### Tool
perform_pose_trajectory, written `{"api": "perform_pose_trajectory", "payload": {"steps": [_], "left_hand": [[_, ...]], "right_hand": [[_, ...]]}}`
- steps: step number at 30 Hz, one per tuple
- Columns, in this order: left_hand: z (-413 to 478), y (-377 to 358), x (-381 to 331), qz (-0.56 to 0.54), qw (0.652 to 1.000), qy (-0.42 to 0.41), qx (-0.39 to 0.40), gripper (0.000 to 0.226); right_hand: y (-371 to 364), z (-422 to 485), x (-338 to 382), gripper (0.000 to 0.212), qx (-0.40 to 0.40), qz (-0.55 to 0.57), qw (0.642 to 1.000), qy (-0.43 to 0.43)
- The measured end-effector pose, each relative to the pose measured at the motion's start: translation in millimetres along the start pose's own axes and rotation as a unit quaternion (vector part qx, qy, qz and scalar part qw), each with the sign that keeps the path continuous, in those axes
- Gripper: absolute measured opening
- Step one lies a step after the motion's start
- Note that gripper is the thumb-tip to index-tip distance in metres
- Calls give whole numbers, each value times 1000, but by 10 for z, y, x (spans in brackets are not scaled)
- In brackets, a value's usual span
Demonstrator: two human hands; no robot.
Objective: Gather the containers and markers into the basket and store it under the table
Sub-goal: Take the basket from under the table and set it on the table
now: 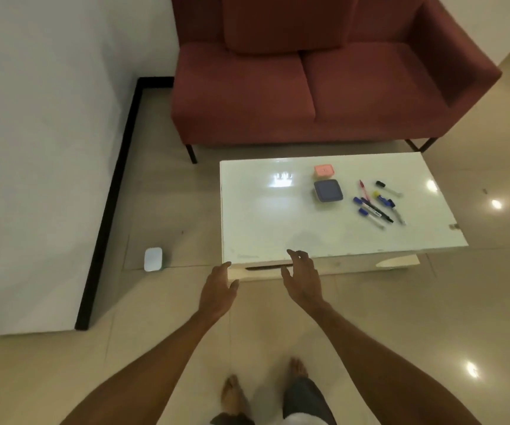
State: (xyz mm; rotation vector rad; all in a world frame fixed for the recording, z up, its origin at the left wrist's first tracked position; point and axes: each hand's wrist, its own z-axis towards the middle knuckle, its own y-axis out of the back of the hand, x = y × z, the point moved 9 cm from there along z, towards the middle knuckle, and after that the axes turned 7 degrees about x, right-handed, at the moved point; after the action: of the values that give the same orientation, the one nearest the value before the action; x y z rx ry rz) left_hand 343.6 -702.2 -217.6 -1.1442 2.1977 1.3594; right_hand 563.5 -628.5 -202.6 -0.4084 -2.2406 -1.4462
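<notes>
A low white table (262, 216) stands in front of me. On its far right half sit a small pink container (324, 170) and, just nearer, a blue-lidded container (328, 190). To their right lie several markers (376, 204) scattered in a loose pile. No basket is in view. My left hand (216, 289) hovers at the table's near left corner, fingers apart and holding nothing. My right hand (304, 277) is at the near edge, also spread and holding nothing. Both hands are well short of the containers and markers.
A dark red sofa (324, 81) stands behind the table. A white wall with a black skirting strip (109, 204) runs along the left. A small white device (153, 259) lies on the tiled floor left of the table. My bare feet (235, 397) are below.
</notes>
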Motion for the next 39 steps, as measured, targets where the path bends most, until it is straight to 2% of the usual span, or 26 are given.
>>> {"api": "perform_pose_trajectory", "payload": {"steps": [4, 9, 15, 20, 25, 29, 33, 35, 37, 39], "left_hand": [[-242, -310, 127, -22, 999, 32, -12, 57], [-84, -895, 400, -73, 993, 90, -26, 54], [1040, -1956, 1109, -141, 981, 130, -33, 51], [2177, -2743, 1887, -240, 958, 141, -74, 49], [3243, -3083, 2465, -310, 926, 99, -190, 47], [3963, -3243, 2791, -407, 883, 90, -214, 43], [4553, -3483, 3082, -478, 849, 124, -189, 40], [4704, -3560, 3153, -493, 840, 130, -187, 42], [4720, -3560, 3182, -497, 837, 126, -192, 41], [4623, -3525, 3155, -492, 841, 110, -196, 34]], "right_hand": [[-188, -232, -392, 50, 34, 27, 999, -14], [-591, -82, -1038, 47, 63, 68, 995, -30], [-1549, 899, -2178, 40, 54, 141, 986, -64], [-2427, 1875, -3243, 40, -2, 230, 968, -98], [-2968, 2827, -4026, 45, -119, 356, 921, -110], [-3222, 3458, -4340, 37, -159, 440, 876, -117], [-3514, 4008, -4458, 45, -82, 437, 883, -147], [-3592, 4162, -4503, 40, -89, 445, 879, -147], [-3661, 4167, -4527, 26, -107, 471, 863, -149], [-3675, 4048, -4519, 25, -129, 493, 850, -134]]}}
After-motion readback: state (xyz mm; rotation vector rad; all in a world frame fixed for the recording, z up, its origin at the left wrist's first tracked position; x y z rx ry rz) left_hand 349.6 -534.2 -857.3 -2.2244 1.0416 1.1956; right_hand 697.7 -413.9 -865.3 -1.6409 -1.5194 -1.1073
